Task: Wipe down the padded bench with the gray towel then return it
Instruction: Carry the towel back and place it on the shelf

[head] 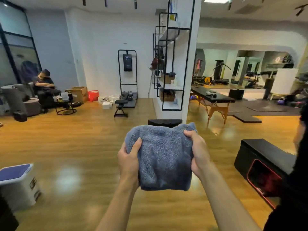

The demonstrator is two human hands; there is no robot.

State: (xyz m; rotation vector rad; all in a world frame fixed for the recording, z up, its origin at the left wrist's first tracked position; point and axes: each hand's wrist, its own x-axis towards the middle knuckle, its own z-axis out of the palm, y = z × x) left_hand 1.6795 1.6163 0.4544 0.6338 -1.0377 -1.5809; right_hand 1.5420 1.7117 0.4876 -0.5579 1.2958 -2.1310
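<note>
A folded gray towel [164, 157] is held up in front of me at chest height, above the wooden floor. My left hand [129, 157] grips its left edge, thumb on top. Its upper right corner and right edge are gripped by my right hand [197, 152]. A black padded bench on wooden legs [214, 95] stands far off to the right, past a white pillar, with small items lying on it. Both hands are well away from that bench.
A black box with red trim [261, 162] sits on the floor at right. A low black box [165, 122] lies just beyond the towel. At lower left stands a white bin with a purple lid [16, 182]. A seated person [44, 87] is far left. A metal shelf [173, 67] lines the pillar.
</note>
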